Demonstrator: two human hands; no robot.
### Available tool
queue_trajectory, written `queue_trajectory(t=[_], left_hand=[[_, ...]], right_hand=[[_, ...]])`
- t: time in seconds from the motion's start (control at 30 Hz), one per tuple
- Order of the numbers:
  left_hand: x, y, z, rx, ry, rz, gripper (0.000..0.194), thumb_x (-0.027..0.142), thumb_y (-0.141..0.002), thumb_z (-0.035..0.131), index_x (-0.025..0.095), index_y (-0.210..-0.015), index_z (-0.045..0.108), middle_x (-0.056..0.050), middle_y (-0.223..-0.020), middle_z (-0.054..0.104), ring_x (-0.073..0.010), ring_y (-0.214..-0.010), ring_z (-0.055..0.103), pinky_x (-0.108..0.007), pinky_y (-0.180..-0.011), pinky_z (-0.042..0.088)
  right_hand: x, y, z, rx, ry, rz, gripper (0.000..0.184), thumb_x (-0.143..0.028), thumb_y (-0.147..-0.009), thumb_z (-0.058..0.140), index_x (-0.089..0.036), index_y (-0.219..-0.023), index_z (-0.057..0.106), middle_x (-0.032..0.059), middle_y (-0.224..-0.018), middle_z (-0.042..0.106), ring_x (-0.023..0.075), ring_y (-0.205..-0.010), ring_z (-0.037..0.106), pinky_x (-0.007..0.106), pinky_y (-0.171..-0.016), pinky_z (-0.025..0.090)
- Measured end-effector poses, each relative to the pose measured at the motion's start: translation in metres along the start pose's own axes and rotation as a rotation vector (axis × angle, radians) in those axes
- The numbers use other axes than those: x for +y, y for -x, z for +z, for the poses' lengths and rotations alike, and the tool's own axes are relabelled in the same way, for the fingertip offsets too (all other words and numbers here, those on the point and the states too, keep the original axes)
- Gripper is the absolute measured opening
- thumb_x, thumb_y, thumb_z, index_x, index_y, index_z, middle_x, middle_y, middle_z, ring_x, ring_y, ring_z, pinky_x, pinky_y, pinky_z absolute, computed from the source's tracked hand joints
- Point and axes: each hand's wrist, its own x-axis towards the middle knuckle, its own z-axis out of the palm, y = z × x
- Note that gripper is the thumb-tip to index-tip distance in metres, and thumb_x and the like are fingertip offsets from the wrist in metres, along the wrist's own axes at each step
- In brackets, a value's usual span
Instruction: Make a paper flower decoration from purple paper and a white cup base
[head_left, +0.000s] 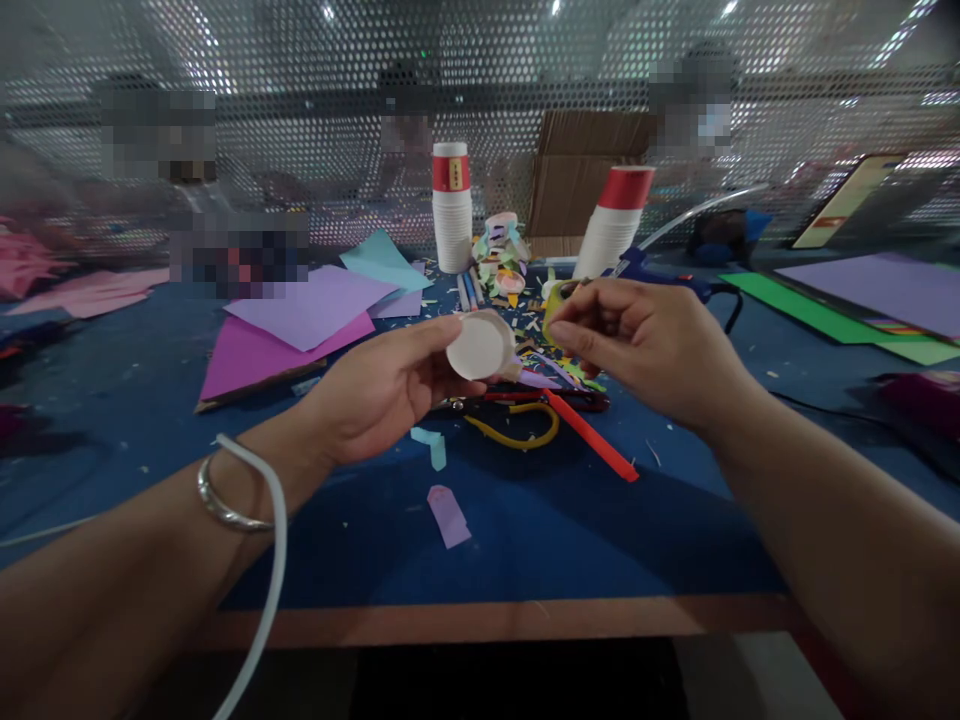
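Note:
In the middle of the head view, my left hand (382, 385) grips a white paper cup piece (478, 348), its round flat face turned toward me. To the right, my right hand (652, 345) has thumb and fingers pinched on a yellow-green paper piece (555, 308), apart from the cup piece. Below the hands lie scissors with a yellow handle (525, 443) and a red paper strip (596, 437). Closer to the table's front edge are a light blue paper scrap (436, 450) and a lilac paper tag (448, 517).
Two stacks of paper cups (453, 230) (606, 240) stand behind a heap of paper scraps (510, 260). Coloured sheets lie left (315, 300) and right (885, 290). Behind my right hand is a blue glue gun (694, 287). A perforated metal screen (480, 110) rises at the back.

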Motion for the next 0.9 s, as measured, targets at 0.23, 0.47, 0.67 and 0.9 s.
queue_trajectory(t=[0.23, 0.47, 0.67, 0.9], left_hand=[[0.004, -0.007, -0.011, 0.133, 0.032, 0.021, 0.024, 0.022, -0.099, 0.049, 0.013, -0.105, 0.071, -0.011, -0.099, 0.076, -0.0193, -0.079, 0.072, -0.026, -0.064, 0.059], [0.003, -0.005, -0.007, 0.120, -0.004, 0.029, 0.023, 0.022, -0.097, 0.050, 0.012, -0.101, 0.069, -0.014, -0.100, 0.076, -0.0203, -0.079, 0.072, -0.027, -0.060, 0.059], [0.003, -0.005, -0.007, 0.144, -0.003, 0.031, 0.019, 0.022, -0.091, 0.056, 0.009, -0.098, 0.068, -0.016, -0.095, 0.075, -0.0214, -0.076, 0.072, -0.028, -0.059, 0.059], [0.000, -0.003, -0.009, 0.105, -0.052, 0.029, 0.011, 0.024, -0.082, 0.067, 0.013, -0.083, 0.068, -0.010, -0.089, 0.073, -0.0187, -0.077, 0.067, -0.025, -0.060, 0.060]], right_hand=[[0.013, -0.005, -0.010, -0.324, 0.461, 0.085, 0.009, -0.017, -0.080, 0.066, -0.020, -0.072, 0.064, 0.0014, -0.063, 0.065, 0.0169, -0.058, 0.058, 0.031, -0.058, 0.040], [0.013, 0.003, -0.009, -0.500, 0.561, 0.028, 0.011, -0.014, -0.080, 0.061, -0.022, -0.072, 0.062, 0.0056, -0.070, 0.066, 0.0179, -0.061, 0.054, 0.033, -0.058, 0.033], [0.014, 0.005, -0.011, -0.535, 0.629, 0.041, 0.010, -0.015, -0.077, 0.061, -0.022, -0.070, 0.059, 0.0085, -0.077, 0.066, 0.0200, -0.068, 0.055, 0.034, -0.061, 0.035], [0.009, 0.007, -0.019, -0.569, 0.737, 0.096, 0.018, -0.006, -0.064, 0.061, -0.022, -0.062, 0.053, 0.0084, -0.076, 0.063, 0.0189, -0.067, 0.053, 0.034, -0.059, 0.032]])
